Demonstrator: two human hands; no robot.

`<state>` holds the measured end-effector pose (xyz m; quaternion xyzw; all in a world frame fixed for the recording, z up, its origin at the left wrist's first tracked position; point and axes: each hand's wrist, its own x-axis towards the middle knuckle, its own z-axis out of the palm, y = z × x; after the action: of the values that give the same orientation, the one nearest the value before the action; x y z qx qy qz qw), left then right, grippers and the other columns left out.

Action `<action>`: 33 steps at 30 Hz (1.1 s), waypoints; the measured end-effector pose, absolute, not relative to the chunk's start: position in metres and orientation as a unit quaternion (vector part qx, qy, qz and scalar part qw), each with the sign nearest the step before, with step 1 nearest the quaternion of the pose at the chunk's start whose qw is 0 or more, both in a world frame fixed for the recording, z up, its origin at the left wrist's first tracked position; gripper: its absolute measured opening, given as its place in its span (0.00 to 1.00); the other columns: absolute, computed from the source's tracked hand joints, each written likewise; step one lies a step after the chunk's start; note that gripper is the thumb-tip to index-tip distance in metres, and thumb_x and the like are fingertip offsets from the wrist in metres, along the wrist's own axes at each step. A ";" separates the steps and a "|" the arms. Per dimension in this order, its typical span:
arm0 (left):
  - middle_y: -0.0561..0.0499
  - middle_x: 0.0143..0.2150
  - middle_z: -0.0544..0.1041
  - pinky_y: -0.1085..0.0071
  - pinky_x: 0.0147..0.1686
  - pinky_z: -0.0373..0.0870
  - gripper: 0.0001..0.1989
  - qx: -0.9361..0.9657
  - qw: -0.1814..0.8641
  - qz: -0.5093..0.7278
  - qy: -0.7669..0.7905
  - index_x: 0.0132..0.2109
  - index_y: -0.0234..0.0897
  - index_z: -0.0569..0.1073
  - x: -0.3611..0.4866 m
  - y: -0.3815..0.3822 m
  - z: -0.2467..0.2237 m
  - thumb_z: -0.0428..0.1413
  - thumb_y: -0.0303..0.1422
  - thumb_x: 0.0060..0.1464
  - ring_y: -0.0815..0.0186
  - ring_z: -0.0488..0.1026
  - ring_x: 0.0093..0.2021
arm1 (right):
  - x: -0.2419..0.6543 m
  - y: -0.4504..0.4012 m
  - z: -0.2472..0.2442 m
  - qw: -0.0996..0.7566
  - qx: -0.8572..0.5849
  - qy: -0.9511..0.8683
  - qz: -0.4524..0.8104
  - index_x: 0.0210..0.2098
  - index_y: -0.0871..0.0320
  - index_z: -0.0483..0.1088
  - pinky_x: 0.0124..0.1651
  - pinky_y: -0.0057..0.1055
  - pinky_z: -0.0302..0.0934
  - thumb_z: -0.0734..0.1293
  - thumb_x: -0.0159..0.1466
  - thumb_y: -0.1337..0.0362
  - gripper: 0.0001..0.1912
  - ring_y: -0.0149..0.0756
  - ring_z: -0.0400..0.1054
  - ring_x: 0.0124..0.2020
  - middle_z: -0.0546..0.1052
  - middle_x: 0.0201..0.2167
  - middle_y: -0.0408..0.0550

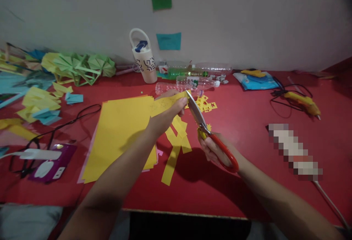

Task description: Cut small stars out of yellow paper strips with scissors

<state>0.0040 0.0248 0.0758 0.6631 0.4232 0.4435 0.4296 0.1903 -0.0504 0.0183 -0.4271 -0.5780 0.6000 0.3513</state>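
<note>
My left hand (172,111) pinches a yellow paper strip (163,105) that has star outlines drawn on it. In my right hand (210,147) is a pair of scissors (224,152) with red handles, its blades pointing up and to the left at the strip's right end. Whether the blades are parted is hard to see. Under the hands lie several cut yellow strips (172,163). Behind the scissors is a small pile of yellow paper pieces (205,104), some with star shapes. Left of the strips rests a stack of yellow sheets (118,133) over pink ones.
A white tumbler (147,65) and clear plastic bottles (196,83) stand or lie along the wall. Folded paper (79,67) crowds the left, near a purple box (52,164) and cables. On the right are a blue packet (255,80), a yellow glue gun (302,102) and a blurred-out object (294,152).
</note>
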 end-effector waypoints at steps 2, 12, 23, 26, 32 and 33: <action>0.53 0.22 0.67 0.69 0.36 0.68 0.21 0.660 0.437 0.438 0.426 0.20 0.39 0.64 0.004 0.025 0.076 0.53 0.43 0.58 0.69 0.66 0.27 | 0.190 -0.050 0.018 0.349 -0.431 -0.579 0.598 0.22 0.53 0.57 0.14 0.24 0.53 0.60 0.62 0.33 0.30 0.22 0.48 0.09 0.57 0.10 0.31; 0.53 0.23 0.67 0.70 0.35 0.68 0.19 0.667 0.440 0.449 0.400 0.21 0.39 0.64 0.004 0.026 0.076 0.53 0.41 0.58 0.70 0.66 0.27 | 0.191 -0.050 0.016 0.357 -0.420 -0.588 0.592 0.23 0.53 0.56 0.14 0.24 0.53 0.61 0.62 0.35 0.29 0.23 0.48 0.09 0.58 0.09 0.32; 0.53 0.19 0.71 0.70 0.32 0.70 0.17 0.606 0.470 0.509 0.391 0.19 0.38 0.70 0.000 0.033 0.065 0.58 0.38 0.52 0.70 0.70 0.24 | 0.193 -0.049 0.015 0.345 -0.443 -0.584 0.586 0.22 0.52 0.55 0.16 0.26 0.57 0.62 0.61 0.34 0.30 0.24 0.50 0.09 0.57 0.10 0.32; 0.54 0.18 0.71 0.71 0.29 0.69 0.15 0.600 0.480 0.524 0.367 0.19 0.38 0.70 0.001 0.036 0.063 0.58 0.36 0.51 0.71 0.68 0.22 | 0.194 -0.048 0.014 0.341 -0.439 -0.589 0.587 0.23 0.52 0.56 0.17 0.27 0.58 0.62 0.62 0.35 0.29 0.25 0.51 0.09 0.57 0.09 0.32; 0.56 0.19 0.71 0.72 0.27 0.69 0.09 0.587 0.486 0.532 0.369 0.25 0.38 0.71 0.000 0.039 0.064 0.58 0.36 0.49 0.72 0.68 0.21 | 0.193 -0.048 0.015 0.345 -0.439 -0.595 0.579 0.22 0.52 0.56 0.15 0.26 0.57 0.61 0.61 0.34 0.29 0.24 0.50 0.08 0.58 0.08 0.32; 0.56 0.19 0.71 0.72 0.26 0.69 0.07 0.582 0.487 0.537 0.370 0.27 0.38 0.72 -0.001 0.039 0.064 0.58 0.36 0.49 0.72 0.68 0.21 | 0.193 -0.048 0.015 0.342 -0.440 -0.592 0.583 0.22 0.52 0.56 0.14 0.26 0.56 0.62 0.61 0.34 0.29 0.24 0.50 0.08 0.58 0.09 0.32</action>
<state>-0.0006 0.0390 0.0644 0.5819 0.3696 0.5365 0.4869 0.1931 -0.0478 0.0149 -0.4395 -0.5921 0.5826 0.3418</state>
